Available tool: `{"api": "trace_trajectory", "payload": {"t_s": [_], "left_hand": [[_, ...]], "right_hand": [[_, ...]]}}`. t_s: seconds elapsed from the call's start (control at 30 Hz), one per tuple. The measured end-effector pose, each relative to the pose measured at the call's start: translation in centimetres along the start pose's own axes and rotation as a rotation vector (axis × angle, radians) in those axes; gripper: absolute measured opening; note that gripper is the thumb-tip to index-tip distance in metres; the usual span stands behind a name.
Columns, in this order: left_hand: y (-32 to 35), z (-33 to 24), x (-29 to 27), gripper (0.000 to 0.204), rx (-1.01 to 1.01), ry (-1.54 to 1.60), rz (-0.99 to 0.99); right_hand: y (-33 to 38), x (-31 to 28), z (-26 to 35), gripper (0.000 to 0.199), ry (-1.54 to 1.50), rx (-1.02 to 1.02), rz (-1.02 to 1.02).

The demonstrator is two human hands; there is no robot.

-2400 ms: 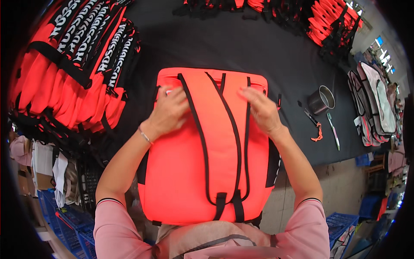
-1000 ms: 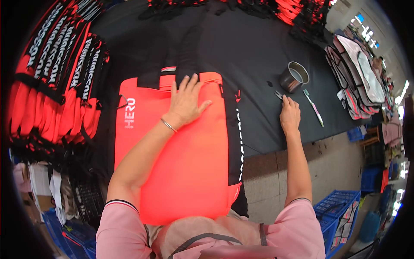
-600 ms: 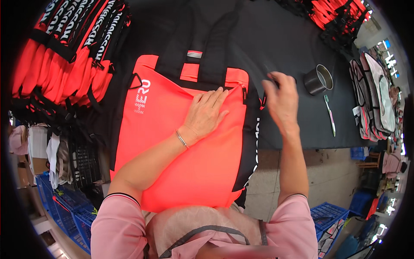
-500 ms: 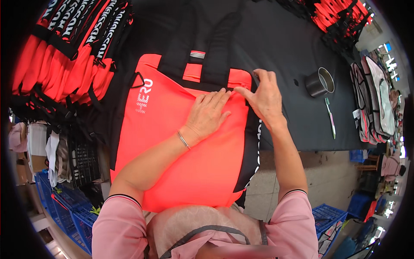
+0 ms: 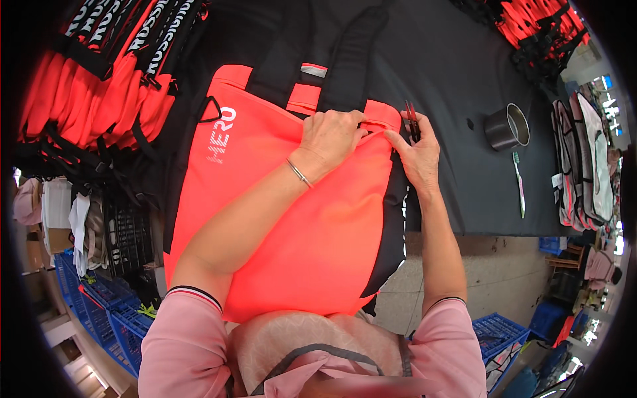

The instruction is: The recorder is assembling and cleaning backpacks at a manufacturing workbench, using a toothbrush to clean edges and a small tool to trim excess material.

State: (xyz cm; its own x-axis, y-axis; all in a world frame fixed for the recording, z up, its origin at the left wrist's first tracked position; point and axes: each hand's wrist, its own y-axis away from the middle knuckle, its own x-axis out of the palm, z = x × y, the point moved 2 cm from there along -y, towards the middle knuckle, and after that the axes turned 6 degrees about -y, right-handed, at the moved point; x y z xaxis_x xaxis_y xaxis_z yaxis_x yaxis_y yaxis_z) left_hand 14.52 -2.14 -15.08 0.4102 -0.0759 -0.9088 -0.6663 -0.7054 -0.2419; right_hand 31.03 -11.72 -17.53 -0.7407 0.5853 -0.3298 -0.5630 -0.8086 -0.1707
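A bright red-orange backpack (image 5: 285,232) with black sides lies in front of me, its top edge away from me. Across its upper seam, my left hand (image 5: 332,140) is closed, fingers bent and pinching the fabric edge. My right hand (image 5: 421,156) is at the upper right corner, its thumb against the red fabric. Small dark thread snips (image 5: 413,123) stand up between its fingers, blades pointing away from me. Black shoulder straps (image 5: 348,60) stretch from the bag toward the far side. A black loop (image 5: 210,110) sits near its upper left edge.
Red and black bags (image 5: 126,86) are stacked at the left. On the black-covered table (image 5: 458,192) are a dark metal cup (image 5: 507,127) and a toothbrush (image 5: 519,186). Grey bags (image 5: 587,162) lie at the right edge. Blue crates (image 5: 497,335) stand on the floor below.
My left hand has gone from lying flat to pinching the seam edge. My right hand has turned and lowered slightly, and the snips now show clearly. The view has shifted a little.
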Motion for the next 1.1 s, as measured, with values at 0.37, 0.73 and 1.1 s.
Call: {"api": "trace_trajectory", "payload": {"t_s": [0.37, 0.73, 1.1], "left_hand": [[1.4, 1.6, 1.8, 0.016, -0.077, 0.223, -0.224], [3.1, 2.3, 1.5, 0.022, -0.228, 0.438, -0.174], [3.4, 2.1, 1.1, 0.024, -0.37, 0.712, -0.176]], "right_hand": [[0.4, -0.1, 0.0, 0.047, -0.003, -0.073, 0.006], [-0.2, -1.0, 3.2, 0.058, 0.427, -0.423, 0.095], [-5.5, 2.2, 8.3, 0.019, 0.605, -0.811, 0.613]]}}
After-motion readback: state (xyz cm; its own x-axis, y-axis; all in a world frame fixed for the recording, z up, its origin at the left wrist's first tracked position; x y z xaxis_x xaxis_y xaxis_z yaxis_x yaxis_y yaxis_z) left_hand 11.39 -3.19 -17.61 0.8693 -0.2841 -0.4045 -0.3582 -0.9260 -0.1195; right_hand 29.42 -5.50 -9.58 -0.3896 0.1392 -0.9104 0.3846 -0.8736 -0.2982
